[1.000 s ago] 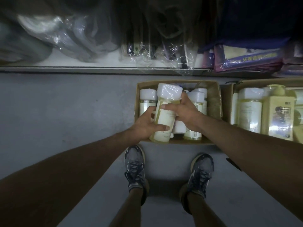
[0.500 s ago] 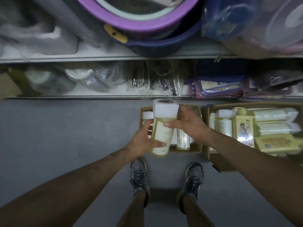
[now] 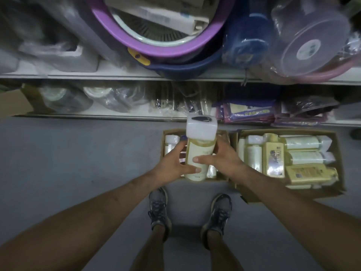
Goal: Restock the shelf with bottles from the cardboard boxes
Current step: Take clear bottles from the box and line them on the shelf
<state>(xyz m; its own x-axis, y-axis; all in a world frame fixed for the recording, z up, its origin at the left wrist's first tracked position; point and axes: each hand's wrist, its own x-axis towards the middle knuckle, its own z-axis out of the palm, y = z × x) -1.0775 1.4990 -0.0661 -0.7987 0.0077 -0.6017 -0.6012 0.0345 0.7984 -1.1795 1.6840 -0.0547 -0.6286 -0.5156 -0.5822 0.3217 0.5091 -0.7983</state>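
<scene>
Jointly, left hand [image 3: 172,165] and right hand [image 3: 223,161] hold one bottle [image 3: 198,148].

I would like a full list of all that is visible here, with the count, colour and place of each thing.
left cardboard box: one, brown, on the floor, holding white-capped bottles
right cardboard box: one, brown, beside it, holding several white and yellow bottles
held bottle: one, yellowish with white cap, over the left box
tub: one, purple, upper shelf
shoes: two, grey, on the grey floor
left hand: grips the bottle's lower body
right hand: grips the bottle's right side
</scene>
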